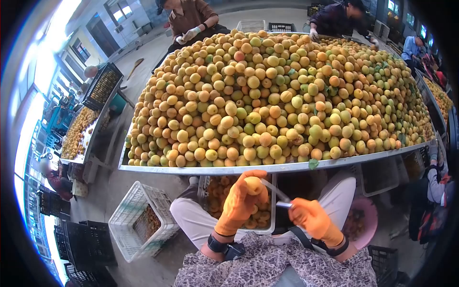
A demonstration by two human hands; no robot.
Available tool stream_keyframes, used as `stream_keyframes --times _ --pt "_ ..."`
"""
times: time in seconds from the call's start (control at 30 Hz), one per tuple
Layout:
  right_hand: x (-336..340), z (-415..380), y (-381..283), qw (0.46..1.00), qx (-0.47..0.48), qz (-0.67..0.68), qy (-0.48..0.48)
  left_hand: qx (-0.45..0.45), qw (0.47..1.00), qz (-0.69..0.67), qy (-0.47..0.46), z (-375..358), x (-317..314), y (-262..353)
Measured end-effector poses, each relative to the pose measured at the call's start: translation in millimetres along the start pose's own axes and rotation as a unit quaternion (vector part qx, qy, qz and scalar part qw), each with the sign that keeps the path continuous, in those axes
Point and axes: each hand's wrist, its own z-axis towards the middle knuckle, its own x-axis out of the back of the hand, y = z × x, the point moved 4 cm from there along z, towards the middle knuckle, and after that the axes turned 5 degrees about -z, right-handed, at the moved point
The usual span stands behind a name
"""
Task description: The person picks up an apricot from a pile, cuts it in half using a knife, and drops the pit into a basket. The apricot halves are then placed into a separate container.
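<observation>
My left hand [243, 200], in an orange glove, holds a yellow-orange fruit [253, 185] up between thumb and fingers, just below the table's front edge. To its right, my right hand [313, 219], also gloved in orange, is closed on a knife [277, 191] whose thin blade points up and left toward the fruit. Beneath my hands, a crate of fruit pieces [262, 217] sits between my knees. Beyond them a large heap of whole fruits [267, 100] covers the metal-edged table [229, 169].
At the left stands a white crate [138, 201] with some fruit pieces inside. A pink basin [368, 220] is by my right knee. Two people [191, 19] [339, 19] work across the table. Black crates [86, 244] are stacked at the lower left.
</observation>
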Motion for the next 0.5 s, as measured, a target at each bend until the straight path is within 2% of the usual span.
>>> stream_keyframes --times 0.1,0.23,0.4,0.5 --pt "-10 0 2 0.998 -0.052 -0.015 -0.04 -0.023 0.998 -0.049 -0.019 -2 -11 -3" --pt "-15 0 -9 0.998 -0.032 -0.04 -0.024 -0.002 0.999 0.005 -0.035 -10 -19 5" --pt "-16 -4 -8 0.998 -0.036 -0.048 -0.009 0.018 0.998 -0.067 -0.005 -15 -30 1" --pt "-17 -7 -11 0.998 -0.027 -0.059 -0.003 -0.005 0.998 -0.061 0.012 -15 -34 3"
